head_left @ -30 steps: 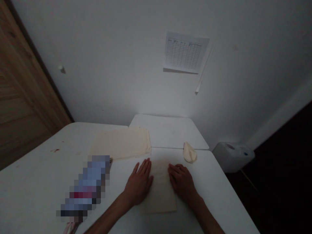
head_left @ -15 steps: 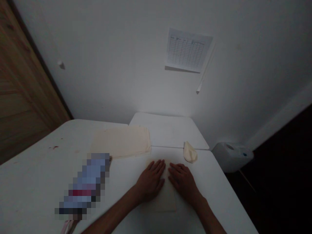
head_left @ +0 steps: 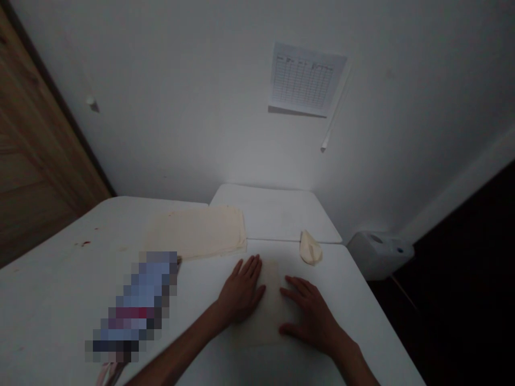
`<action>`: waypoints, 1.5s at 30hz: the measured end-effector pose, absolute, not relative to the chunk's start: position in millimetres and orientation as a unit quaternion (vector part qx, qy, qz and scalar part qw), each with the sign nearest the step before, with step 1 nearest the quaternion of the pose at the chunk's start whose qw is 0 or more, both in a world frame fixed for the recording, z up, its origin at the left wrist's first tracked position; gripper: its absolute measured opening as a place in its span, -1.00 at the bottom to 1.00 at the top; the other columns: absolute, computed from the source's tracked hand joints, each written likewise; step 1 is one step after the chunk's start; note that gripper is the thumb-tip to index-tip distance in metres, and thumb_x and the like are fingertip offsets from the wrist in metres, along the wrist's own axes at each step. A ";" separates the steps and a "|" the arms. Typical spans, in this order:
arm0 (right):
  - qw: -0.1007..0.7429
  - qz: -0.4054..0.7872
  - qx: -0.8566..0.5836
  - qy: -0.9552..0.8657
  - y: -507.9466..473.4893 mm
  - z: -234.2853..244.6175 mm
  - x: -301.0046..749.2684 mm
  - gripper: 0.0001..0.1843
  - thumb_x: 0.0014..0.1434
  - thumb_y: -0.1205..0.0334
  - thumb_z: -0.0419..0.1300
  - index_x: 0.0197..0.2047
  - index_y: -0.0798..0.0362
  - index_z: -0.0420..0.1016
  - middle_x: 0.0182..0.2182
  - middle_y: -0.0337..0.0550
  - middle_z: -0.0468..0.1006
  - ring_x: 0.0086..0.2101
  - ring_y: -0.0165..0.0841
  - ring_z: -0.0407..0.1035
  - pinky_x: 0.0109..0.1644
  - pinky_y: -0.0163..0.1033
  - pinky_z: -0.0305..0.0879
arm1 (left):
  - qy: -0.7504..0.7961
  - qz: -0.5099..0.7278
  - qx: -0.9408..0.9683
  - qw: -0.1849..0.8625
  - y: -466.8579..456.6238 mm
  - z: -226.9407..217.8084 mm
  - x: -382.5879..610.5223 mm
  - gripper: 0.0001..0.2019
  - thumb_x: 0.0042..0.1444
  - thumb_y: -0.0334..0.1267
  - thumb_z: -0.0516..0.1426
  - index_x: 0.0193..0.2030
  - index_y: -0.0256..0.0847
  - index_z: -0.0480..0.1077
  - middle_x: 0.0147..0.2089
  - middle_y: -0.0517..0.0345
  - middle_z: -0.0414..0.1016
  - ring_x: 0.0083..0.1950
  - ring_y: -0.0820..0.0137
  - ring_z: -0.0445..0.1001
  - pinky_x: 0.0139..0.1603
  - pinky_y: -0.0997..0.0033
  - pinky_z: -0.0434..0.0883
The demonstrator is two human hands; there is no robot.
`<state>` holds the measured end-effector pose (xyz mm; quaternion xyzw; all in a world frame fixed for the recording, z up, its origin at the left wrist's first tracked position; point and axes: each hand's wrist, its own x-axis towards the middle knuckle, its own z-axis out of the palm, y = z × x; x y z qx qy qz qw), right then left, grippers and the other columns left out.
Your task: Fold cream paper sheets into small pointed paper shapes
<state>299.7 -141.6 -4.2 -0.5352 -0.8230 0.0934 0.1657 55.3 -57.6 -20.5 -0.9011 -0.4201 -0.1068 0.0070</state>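
A thin cream sheet (head_left: 265,329), its exact material unclear, lies flat on the white table between my hands. My left hand (head_left: 241,289) rests on its left side, palm down with the fingers stretched forward and the thumb apart. On the right edge of the sheet is my right hand (head_left: 314,316), fingers spread and thumb reaching inward. Neither hand grips anything. Beyond the left hand lies a flat stack of similar cream sheets (head_left: 197,230). A small folded cream piece (head_left: 310,249) sits past my right hand.
A blurred-out oblong object (head_left: 139,297) lies on the white table (head_left: 60,305) left of my forearm. Behind the table stands a wall with a printed chart (head_left: 306,80) on it. A white box-like item (head_left: 380,257) is beyond the table's right edge.
My hands have moved apart: the left shifted left, the right shifted right and nearer me with its fingers more spread. More of the sheet shows between them.
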 end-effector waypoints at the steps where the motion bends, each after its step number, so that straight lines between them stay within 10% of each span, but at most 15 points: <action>1: 0.164 0.097 -0.538 -0.821 -141.6 -2.9 299.4 -0.15 -0.12 -0.17 0.38 0.23 -0.13 0.32 0.30 -0.08 0.16 0.25 -0.06 0.04 0.26 0.10 0.05 | -0.429 -0.106 -0.897 0.014 -55.2 -20.6 52.1 -0.39 0.34 0.00 -0.22 0.40 -0.35 -0.04 0.44 -0.13 -0.08 0.44 0.18 -0.10 0.38 0.05 -0.08; 14: 0.181 0.155 -0.540 -0.807 -149.2 -0.8 301.2 -0.03 -0.21 -0.25 0.41 0.25 -0.14 0.29 0.32 -0.07 0.11 0.28 -0.03 -0.04 0.30 0.13 -0.02 | -0.467 -0.126 -0.875 0.020 -49.0 -13.2 31.6 -0.46 0.31 -0.07 -0.10 0.32 -0.37 0.12 0.37 -0.20 0.13 0.38 0.10 0.07 0.36 -0.03 0.00; 22: 0.301 0.155 -0.555 -0.760 -120.1 -3.5 293.6 -0.64 0.19 0.08 0.21 0.04 -0.03 0.48 0.03 -0.04 0.48 0.05 -0.18 0.31 0.18 0.00 0.22 | -0.449 -0.241 -0.861 -0.017 -51.2 -14.4 28.0 -0.59 0.19 -0.21 0.09 0.17 -0.27 0.28 0.15 -0.16 0.37 0.17 0.09 0.32 0.20 0.03 0.28; 45: 0.279 0.189 -0.574 -0.746 -40.9 7.3 257.0 -0.57 0.02 0.38 0.20 0.01 0.05 0.46 -0.09 -0.11 0.52 -0.16 -0.27 0.39 0.00 -0.20 0.27 | -0.423 -0.304 -0.846 -0.117 -56.0 -12.9 22.8 -0.64 0.14 -0.40 0.09 0.10 -0.17 0.31 0.03 -0.02 0.37 0.03 0.19 0.35 0.08 0.11 0.35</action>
